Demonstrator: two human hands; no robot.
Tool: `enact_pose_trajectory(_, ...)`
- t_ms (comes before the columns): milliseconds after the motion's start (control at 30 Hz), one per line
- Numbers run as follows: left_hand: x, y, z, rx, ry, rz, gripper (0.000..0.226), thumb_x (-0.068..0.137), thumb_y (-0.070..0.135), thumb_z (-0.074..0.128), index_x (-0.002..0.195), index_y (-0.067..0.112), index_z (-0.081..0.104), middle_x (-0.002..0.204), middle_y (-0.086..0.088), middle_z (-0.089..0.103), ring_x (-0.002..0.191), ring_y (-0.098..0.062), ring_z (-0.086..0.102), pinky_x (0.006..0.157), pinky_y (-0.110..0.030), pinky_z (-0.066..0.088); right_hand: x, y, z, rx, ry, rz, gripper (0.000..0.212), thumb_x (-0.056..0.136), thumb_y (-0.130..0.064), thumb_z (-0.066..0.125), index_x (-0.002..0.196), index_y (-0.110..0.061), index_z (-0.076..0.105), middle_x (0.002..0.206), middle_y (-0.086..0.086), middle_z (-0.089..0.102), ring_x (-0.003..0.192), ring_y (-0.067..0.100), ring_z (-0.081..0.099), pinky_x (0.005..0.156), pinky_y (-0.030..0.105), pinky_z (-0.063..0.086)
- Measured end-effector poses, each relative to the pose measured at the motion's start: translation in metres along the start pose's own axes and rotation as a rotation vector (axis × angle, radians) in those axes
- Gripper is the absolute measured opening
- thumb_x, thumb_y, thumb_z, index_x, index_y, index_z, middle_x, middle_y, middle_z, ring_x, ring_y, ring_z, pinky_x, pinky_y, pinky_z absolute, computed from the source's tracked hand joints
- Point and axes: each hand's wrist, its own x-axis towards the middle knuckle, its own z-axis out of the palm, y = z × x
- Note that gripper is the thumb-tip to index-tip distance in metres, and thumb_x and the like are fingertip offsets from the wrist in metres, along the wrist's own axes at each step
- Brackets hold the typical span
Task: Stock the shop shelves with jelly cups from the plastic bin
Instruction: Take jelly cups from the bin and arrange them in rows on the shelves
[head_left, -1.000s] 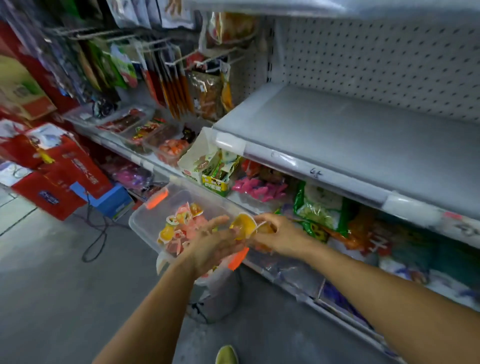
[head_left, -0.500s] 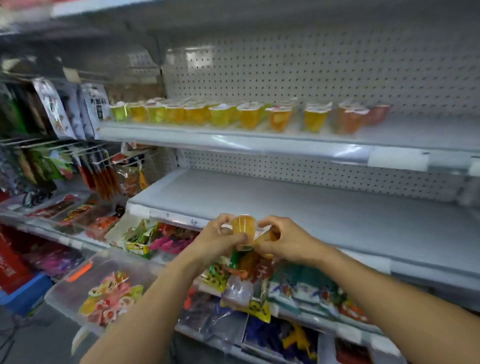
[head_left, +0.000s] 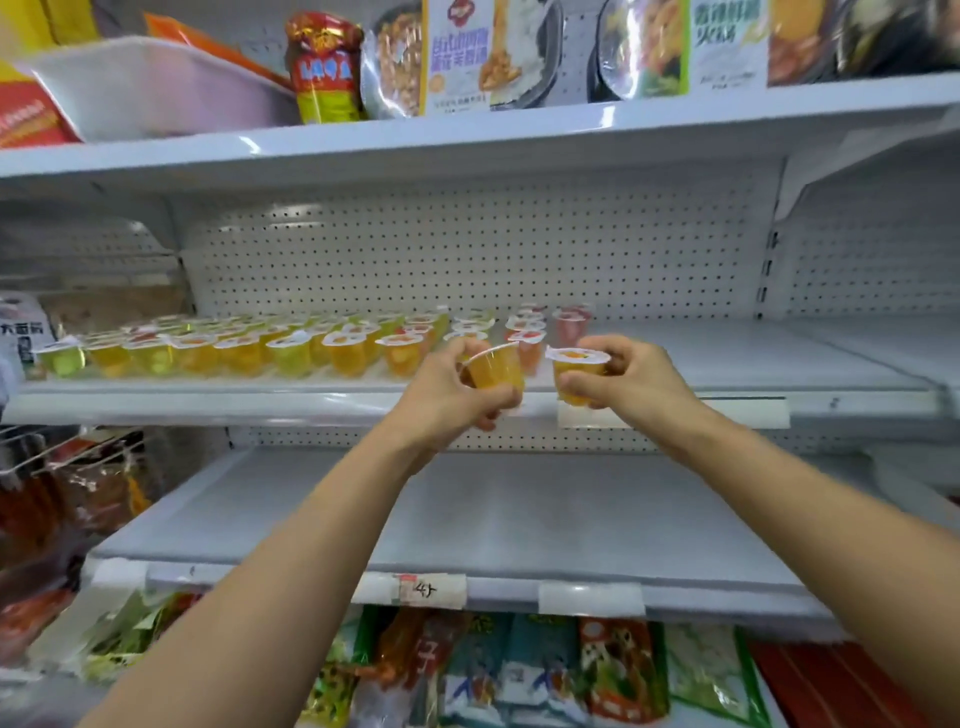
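The left hand (head_left: 447, 395) and the right hand (head_left: 623, 379) each grip one orange jelly cup just in front of the middle shelf (head_left: 753, 358), at the right end of the stocked block of jelly cups (head_left: 249, 348). The left fingers (head_left: 496, 408) are curled round the left cup (head_left: 496, 369), which is tilted off upright. The right fingers clamp the right cup (head_left: 576, 374), upright with its lid on top. Bare shelf lies right of the block, forward of and a little below both cups. The right hand looks nearer that spot, so its cup should go down first, and the left cup needs righting before it joins the block. The plastic bin is out of view
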Motion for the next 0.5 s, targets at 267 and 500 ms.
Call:
enact_pose_trajectory(267, 0.062, 0.019, 0.006, 0.065, -0.024, 0.047, 0.041, 0.076, 0.008, 0.077, 0.110, 0.015, 0.055, 0.091, -0.010, 0.069, 0.067, -0.015, 0.063, 0.066, -0.030, 0.058, 0.083, 0.018, -0.010, -0.195, 0.152, 0.084, 0.044, 0.074, -0.011, 0.079, 0.113, -0.011, 0.060, 0.100, 0.004, 0.068, 0.089, 0.019, 0.065, 0.083, 0.035, 0.056)
enact_pose_trajectory(500, 0.103, 0.015, -0.002, 0.084, -0.046, 0.072, 0.041, 0.077, 0.009, 0.077, 0.111, 0.014, 0.055, 0.094, -0.010, 0.068, 0.060, -0.013, 0.060, 0.054, -0.018, 0.053, 0.121, 0.036, -0.005, -0.373, 0.213, 0.195, 0.040, 0.078, -0.027, 0.077, 0.109, -0.010, 0.058, 0.095, 0.007, 0.064, 0.079, 0.021, 0.058, 0.061, 0.027, 0.041)
